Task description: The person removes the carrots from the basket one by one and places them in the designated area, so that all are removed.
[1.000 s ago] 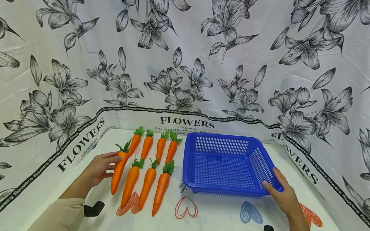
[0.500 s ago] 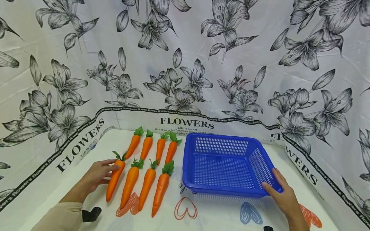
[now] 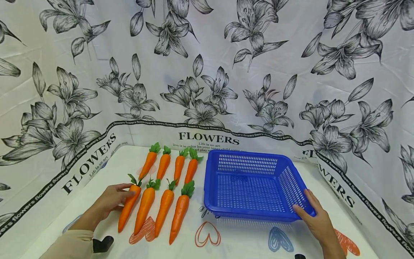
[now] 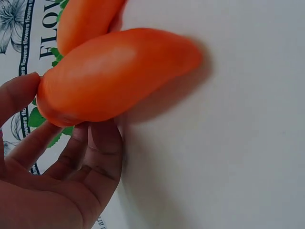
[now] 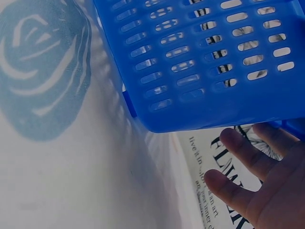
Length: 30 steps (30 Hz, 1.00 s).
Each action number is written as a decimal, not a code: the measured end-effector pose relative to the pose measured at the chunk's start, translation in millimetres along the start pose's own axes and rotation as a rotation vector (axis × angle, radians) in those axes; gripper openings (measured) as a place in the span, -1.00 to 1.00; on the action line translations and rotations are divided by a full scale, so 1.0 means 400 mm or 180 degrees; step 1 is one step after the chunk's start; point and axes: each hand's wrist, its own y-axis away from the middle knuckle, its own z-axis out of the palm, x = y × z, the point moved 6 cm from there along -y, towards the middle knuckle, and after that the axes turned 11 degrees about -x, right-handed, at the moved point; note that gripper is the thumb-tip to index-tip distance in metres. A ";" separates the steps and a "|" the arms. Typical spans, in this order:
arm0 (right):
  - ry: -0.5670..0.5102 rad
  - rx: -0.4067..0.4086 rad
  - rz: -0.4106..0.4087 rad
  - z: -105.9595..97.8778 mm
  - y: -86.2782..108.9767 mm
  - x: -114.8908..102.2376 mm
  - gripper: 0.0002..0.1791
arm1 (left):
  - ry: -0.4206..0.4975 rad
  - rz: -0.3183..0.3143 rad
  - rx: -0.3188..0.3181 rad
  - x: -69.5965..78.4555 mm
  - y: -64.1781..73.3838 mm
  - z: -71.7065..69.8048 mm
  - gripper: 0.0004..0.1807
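Note:
My left hand (image 3: pixel 111 201) pinches an orange carrot (image 3: pixel 128 208) with green leaves near its leafy end, at the left end of the front row. In the left wrist view the thumb is on one side of this carrot (image 4: pixel 109 76) and the fingers (image 4: pixel 106 143) are on the other, its tip close over the white surface. On the right, a blue plastic basket (image 3: pixel 252 213) with slotted walls stands with nothing in it. My right hand (image 3: pixel 315 219) holds its near right corner, thumb over the rim; in the right wrist view some fingers (image 5: pixel 248 157) stretch out straight below the basket wall.
Several more carrots lie in two rows, such as a front one (image 3: pixel 179 216) and a back one (image 3: pixel 148 163), between the left hand and the basket. A white cloth (image 3: pixel 207 136) with printed flowers encloses the table (image 3: pixel 239 244) at the back and sides.
My left hand has brought the carrot toward me and slightly left, down into line with the front row, apart from the back-row carrot it overlapped. The right hand and basket have stayed put.

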 end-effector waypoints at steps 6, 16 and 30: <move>0.0035 0.0011 -0.0046 0.000 0.001 -0.001 -0.05 | -0.0063 -0.0028 0.0009 -0.010 -0.006 0.004 -0.20; 0.0060 0.0005 -0.0020 -0.001 0.001 -0.003 -0.05 | -0.0340 -0.0061 0.0096 -0.011 -0.015 -0.002 -0.20; -0.0021 -0.0042 -0.0091 -0.001 0.003 -0.013 -0.06 | -0.0388 -0.0110 0.0128 -0.017 -0.016 -0.008 -0.17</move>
